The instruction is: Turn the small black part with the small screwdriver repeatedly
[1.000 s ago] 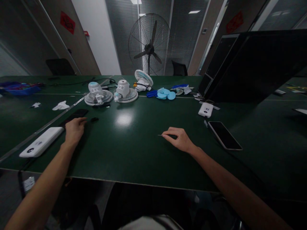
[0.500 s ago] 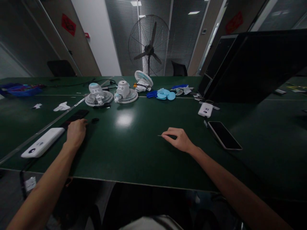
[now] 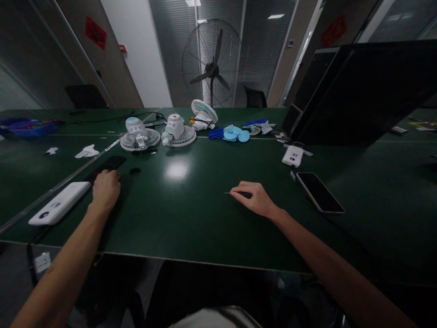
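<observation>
My right hand (image 3: 253,198) pinches a thin, pale, needle-like piece (image 3: 226,193) between thumb and fingertips, low over the green table. The piece points left and is too small to name. On the left, my left hand (image 3: 106,187) is closed with its fingers curled down, beside a dark flat object (image 3: 114,161) that it partly covers. What its fingers hold, if anything, is hidden. A white power bank (image 3: 59,203) lies just left of that hand. To its right sits a small black piece (image 3: 135,171).
Farther back lie white small fans (image 3: 179,136), light blue fan blades (image 3: 236,133) and gloves (image 3: 261,126). A phone (image 3: 320,192) and a white device (image 3: 292,156) lie right, below a large monitor (image 3: 362,95). A blue basket (image 3: 32,130) stands far left.
My left hand has shifted slightly left, its fingers drawn in a little. My right hand stays in place, pinching the thin piece.
</observation>
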Action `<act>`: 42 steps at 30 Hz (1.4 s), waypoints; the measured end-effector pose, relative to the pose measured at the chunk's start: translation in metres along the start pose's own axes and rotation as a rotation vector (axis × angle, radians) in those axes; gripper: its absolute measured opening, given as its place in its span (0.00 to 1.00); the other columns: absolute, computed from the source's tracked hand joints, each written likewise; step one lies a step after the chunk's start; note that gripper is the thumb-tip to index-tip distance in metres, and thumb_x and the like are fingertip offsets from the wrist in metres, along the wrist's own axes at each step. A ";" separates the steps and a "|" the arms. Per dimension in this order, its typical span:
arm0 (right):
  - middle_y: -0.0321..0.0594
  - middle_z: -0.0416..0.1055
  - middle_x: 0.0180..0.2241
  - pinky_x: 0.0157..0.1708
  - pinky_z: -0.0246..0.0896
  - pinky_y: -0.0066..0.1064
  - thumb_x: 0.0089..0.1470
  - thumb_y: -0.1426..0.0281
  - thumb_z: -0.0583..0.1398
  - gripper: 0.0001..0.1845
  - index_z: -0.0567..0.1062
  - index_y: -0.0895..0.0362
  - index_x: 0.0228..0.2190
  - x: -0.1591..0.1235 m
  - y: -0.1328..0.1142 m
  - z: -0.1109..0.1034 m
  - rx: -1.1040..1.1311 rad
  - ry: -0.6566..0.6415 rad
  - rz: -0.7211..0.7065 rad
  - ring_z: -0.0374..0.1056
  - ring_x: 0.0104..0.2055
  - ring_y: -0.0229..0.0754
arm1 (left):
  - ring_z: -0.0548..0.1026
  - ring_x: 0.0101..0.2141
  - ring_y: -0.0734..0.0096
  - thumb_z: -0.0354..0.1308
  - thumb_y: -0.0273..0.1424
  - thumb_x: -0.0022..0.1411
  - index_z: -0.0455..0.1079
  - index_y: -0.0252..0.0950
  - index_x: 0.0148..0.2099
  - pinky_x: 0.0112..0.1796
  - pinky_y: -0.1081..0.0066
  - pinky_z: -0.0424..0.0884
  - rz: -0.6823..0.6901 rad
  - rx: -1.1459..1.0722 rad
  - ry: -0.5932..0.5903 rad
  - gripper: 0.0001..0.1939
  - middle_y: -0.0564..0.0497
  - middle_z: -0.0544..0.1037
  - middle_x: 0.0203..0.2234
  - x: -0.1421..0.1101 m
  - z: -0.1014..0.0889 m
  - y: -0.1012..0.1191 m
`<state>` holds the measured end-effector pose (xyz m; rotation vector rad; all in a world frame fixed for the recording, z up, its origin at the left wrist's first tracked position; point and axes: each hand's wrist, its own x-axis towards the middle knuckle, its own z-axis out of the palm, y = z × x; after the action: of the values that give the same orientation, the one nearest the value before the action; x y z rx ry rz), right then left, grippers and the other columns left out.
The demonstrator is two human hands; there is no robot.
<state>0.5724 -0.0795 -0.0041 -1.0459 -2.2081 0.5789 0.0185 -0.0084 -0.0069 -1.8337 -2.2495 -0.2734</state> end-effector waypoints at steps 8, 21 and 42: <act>0.41 0.78 0.40 0.37 0.70 0.36 0.69 0.61 0.59 0.13 0.81 0.53 0.45 0.000 0.000 0.000 -0.013 0.005 0.002 0.74 0.38 0.43 | 0.74 0.47 0.53 0.49 0.34 0.70 0.74 0.28 0.52 0.52 0.60 0.70 0.025 -0.178 0.101 0.19 0.36 0.75 0.49 0.006 0.004 0.003; 0.40 0.78 0.40 0.38 0.70 0.36 0.68 0.62 0.59 0.12 0.81 0.52 0.45 0.001 0.000 0.000 -0.010 -0.001 0.006 0.73 0.38 0.42 | 0.77 0.43 0.60 0.60 0.40 0.66 0.77 0.34 0.55 0.50 0.67 0.68 -0.020 -0.479 0.008 0.20 0.45 0.81 0.46 0.024 0.017 0.005; 0.40 0.78 0.38 0.37 0.69 0.36 0.68 0.61 0.59 0.14 0.82 0.53 0.45 0.002 -0.002 0.000 -0.036 0.012 -0.002 0.74 0.37 0.43 | 0.76 0.45 0.65 0.65 0.41 0.63 0.78 0.34 0.54 0.47 0.72 0.66 -0.178 -0.553 -0.052 0.22 0.50 0.81 0.44 0.021 -0.002 0.019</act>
<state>0.5702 -0.0795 -0.0025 -1.0626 -2.2158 0.5326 0.0335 0.0148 0.0009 -1.8829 -2.5573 -0.9742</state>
